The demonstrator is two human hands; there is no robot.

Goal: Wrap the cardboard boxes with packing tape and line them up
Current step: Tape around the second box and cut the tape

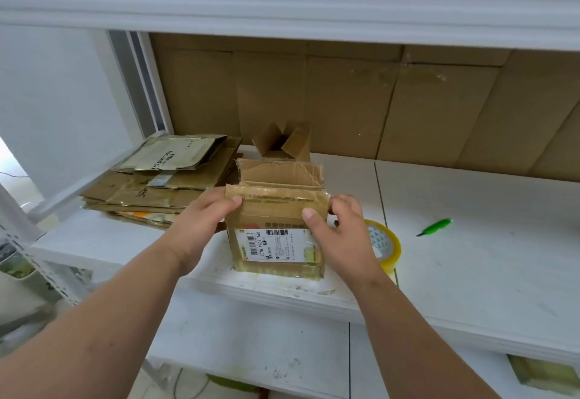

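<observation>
The box (276, 232) stands at the near edge of the white shelf (470, 241), at centre view. The left hand (201, 223) and right hand (339, 232) grip its opposite sides, thumbs curled over the near top flap, probably to press it shut for taping. The tape roll (384, 246) lies at 3 o'clock, flattened cartons (157, 185) at 10 o'clock. A cardboard sheet (345, 100) lines the back wall.

Box (276, 226): brown cardboard, white label (273, 245) with black barcode and print. Tape roll (387, 246): yellow-tinted clear, white core with grey triangle pattern. Cutter (434, 227): bright green. Tabletop (470, 241): white, scuffed. Flat stack (150, 191): brown, black scribbles. Back wall cardboard (345, 100): brown.
</observation>
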